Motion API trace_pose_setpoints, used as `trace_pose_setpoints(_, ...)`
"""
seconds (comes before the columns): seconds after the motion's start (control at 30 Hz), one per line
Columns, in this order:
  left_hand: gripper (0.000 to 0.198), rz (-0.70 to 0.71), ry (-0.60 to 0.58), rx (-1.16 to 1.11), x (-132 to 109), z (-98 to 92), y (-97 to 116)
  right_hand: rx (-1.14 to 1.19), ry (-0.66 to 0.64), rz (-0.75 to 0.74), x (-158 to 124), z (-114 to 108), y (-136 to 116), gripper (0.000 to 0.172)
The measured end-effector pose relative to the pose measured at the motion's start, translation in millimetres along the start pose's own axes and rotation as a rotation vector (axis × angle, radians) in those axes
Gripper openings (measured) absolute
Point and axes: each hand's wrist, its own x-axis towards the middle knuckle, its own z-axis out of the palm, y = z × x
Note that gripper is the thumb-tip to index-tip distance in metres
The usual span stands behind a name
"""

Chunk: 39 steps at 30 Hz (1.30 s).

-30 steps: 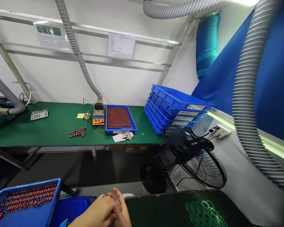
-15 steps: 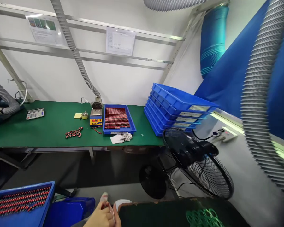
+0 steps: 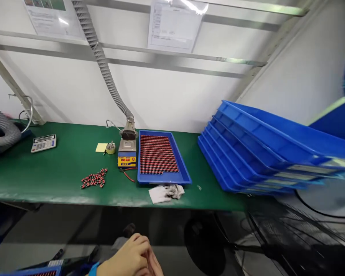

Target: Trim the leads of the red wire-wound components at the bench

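My left hand [image 3: 129, 255] comes in at the bottom with a blue band [image 3: 94, 269] at its wrist. Its fingers are curled and lie against my right hand [image 3: 154, 263]; what they close on, if anything, is hidden. Only an edge of the right hand shows behind the left, and its fingers are mostly out of sight. Both hands are over the floor, in front of the green table [image 3: 60, 168]. On the table, a blue tray [image 3: 186, 178] holds rows of small red-and-black parts [image 3: 158, 153]. A loose pile of such parts [image 3: 94, 179] lies to its left.
A yellow-fronted heating unit [image 3: 127, 159] stands beside the tray, under a grey hose [image 3: 103, 61]. White gloves [image 3: 166, 193] lie at the table's front. Stacked blue trays [image 3: 247, 145] stand right, above a black fan [image 3: 264, 245]. A calculator [image 3: 43, 143] sits left.
My view has come closer to the green table, and its objects look larger. The side table with green rings has left the view. My hands stay together and appear slightly farther right.
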Motion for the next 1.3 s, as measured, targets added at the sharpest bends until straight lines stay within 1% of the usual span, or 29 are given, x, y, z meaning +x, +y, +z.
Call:
trace_pose_setpoints(0.07, 0.022, -0.073, -0.001, 0.047, 12, -21.3, -44, 0.032, 0.005, 0.087, 36, 40, -9, 0.041)
trace_pose_setpoints(0.17, 0.016, -0.205, -0.055, 0.082, 22, -40.0, -102, 0.017, 0.009, 0.174, 76, 91, -24, 0.034)
trace_pose_setpoints(0.23, 0.013, -0.275, -0.102, 0.083, 27, -48.2, -133, 0.004, -0.016, 0.217, 95, 116, -32, 0.031)
trace_pose_setpoints(0.27, 0.012, -0.298, -0.119, 0.083, 29, -52.3, -147, 0.000, -0.036, 0.236, 103, 127, -35, 0.033)
trace_pose_setpoints(0.33, 0.014, -0.354, -0.133, 0.096, 34, -61.7, -174, -0.021, -0.049, 0.254, 117, 144, -40, 0.041)
trace_pose_setpoints(0.37, 0.017, -0.397, -0.131, 0.109, 36, -66.6, -188, -0.049, -0.031, 0.245, 123, 151, -42, 0.045)
trace_pose_setpoints(0.43, 0.024, -0.499, -0.112, 0.143, 38, -75.2, -217, -0.123, 0.051, 0.204, 133, 159, -47, 0.049)
trace_pose_setpoints(0.47, 0.027, -0.552, -0.096, 0.161, 39, -78.1, -232, -0.151, 0.095, 0.181, 136, 160, -49, 0.049)
trace_pose_setpoints(0.53, 0.027, -0.648, -0.078, 0.183, 39, -80.9, -257, -0.164, 0.141, 0.159, 139, 156, -56, 0.048)
trace_pose_setpoints(0.6, 0.025, -0.709, -0.098, 0.191, 39, -81.2, -270, -0.128, 0.151, 0.169, 137, 143, -63, 0.047)
trace_pose_setpoints(0.63, 0.027, -0.719, -0.118, 0.188, 41, -81.3, -269, -0.104, 0.153, 0.177, 135, 136, -66, 0.047)
trace_pose_setpoints(0.67, 0.030, -0.711, -0.141, 0.180, 44, -81.4, -262, -0.076, 0.153, 0.187, 132, 129, -69, 0.047)
trace_pose_setpoints(0.7, 0.034, -0.682, -0.155, 0.163, 47, -81.4, -250, -0.044, 0.154, 0.194, 128, 123, -71, 0.049)
trace_pose_setpoints(0.77, 0.042, -0.549, -0.162, 0.100, 57, -79.4, -211, 0.031, 0.153, 0.190, 117, 117, -70, 0.052)
trace_pose_setpoints(0.8, 0.046, -0.434, -0.138, 0.041, 61, -76.3, -188, 0.078, 0.127, 0.184, 111, 118, -68, 0.053)
trace_pose_setpoints(0.83, 0.050, -0.286, -0.129, -0.015, 64, -71.3, -165, 0.130, 0.084, 0.164, 103, 121, -66, 0.054)
trace_pose_setpoints(0.87, 0.056, -0.106, -0.144, -0.077, 66, -64.6, -143, 0.181, 0.021, 0.134, 94, 127, -66, 0.054)
trace_pose_setpoints(0.9, 0.057, 0.084, -0.165, -0.142, 67, -56.3, -126, 0.223, -0.084, 0.114, 82, 132, -69, 0.055)
trace_pose_setpoints(0.93, 0.055, 0.173, -0.134, -0.202, 68, -47.1, -113, 0.248, -0.145, 0.042, 69, 137, -74, 0.058)
trace_pose_setpoints(0.97, 0.054, 0.182, -0.117, -0.274, 69, -37.3, -104, 0.241, -0.231, 0.010, 53, 140, -84, 0.058)
trace_pose_setpoints(1.0, 0.051, 0.110, -0.071, -0.379, 72, -27.5, -98, 0.224, -0.280, -0.035, 34, 140, -97, 0.058)
trace_pose_setpoints(1.03, 0.051, -0.028, -0.038, -0.536, 76, -18.0, -94, 0.188, -0.306, -0.094, 11, 136, -111, 0.060)
trace_pose_setpoints(1.07, 0.055, -0.191, -0.016, -0.732, 81, -8.8, -89, 0.140, -0.334, -0.191, -14, 129, -126, 0.062)
trace_pose_setpoints(1.1, 0.059, -0.356, -0.025, -0.941, 87, 0.3, -82, 0.048, -0.330, -0.333, -40, 120, -138, 0.064)
trace_pose_setpoints(1.13, 0.065, -0.472, -0.065, -1.105, 92, 9.3, -70, -0.091, -0.280, -0.494, -67, 109, -147, 0.065)
trace_pose_setpoints(1.17, 0.070, -0.539, -0.123, -1.243, 97, 18.4, -52, -0.212, -0.221, -0.636, -93, 96, -151, 0.064)
trace_pose_setpoints(1.2, 0.071, -0.560, -0.204, -1.366, 100, 27.2, -29, -0.304, -0.153, -0.749, -116, 81, -150, 0.062)
trace_pose_setpoints(1.23, 0.072, -0.545, -0.292, -1.485, 100, 35.3, -1, -0.391, -0.092, -0.831, -136, 65, -144, 0.061)
trace_pose_setpoints(1.3, 0.070, -0.506, -0.474, -1.764, 96, 46.2, 66, -0.562, -0.015, -0.913, -168, 26, -122, 0.060)
